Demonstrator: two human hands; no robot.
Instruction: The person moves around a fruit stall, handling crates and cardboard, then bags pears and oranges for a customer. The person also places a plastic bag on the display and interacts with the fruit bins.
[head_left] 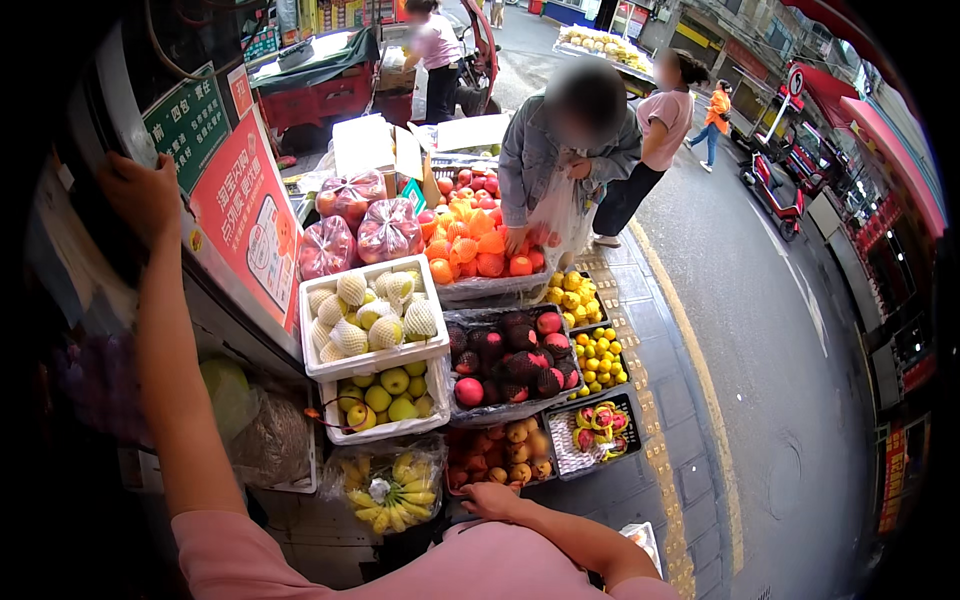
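Observation:
My left hand (pixel 142 196) is raised at the far left, its fingers bent round the edge of a metal door frame (pixel 122 105). My right hand (pixel 490 500) is low in front of my body, holding nothing that shows, its fingers loosely apart beside a crate of round brown-orange fruit (pixel 520 452). Left of that hand, a plastic-lined box holds yellow bananas (pixel 400 492). Beyond stand a white foam box of net-wrapped pale fruit (pixel 362 318), another of green-yellow fruit (pixel 385 398), and a black crate of dark red fruit (pixel 512 352).
Opposite, a person in a denim jacket (pixel 570 130) holds a clear bag and reaches into orange net-wrapped fruit (pixel 468 240). Bagged red fruit (pixel 390 232) sits by a red sign (pixel 245 215). Small crates of yellow fruit (pixel 600 360) and dragon fruit (pixel 600 430) line the pavement edge.

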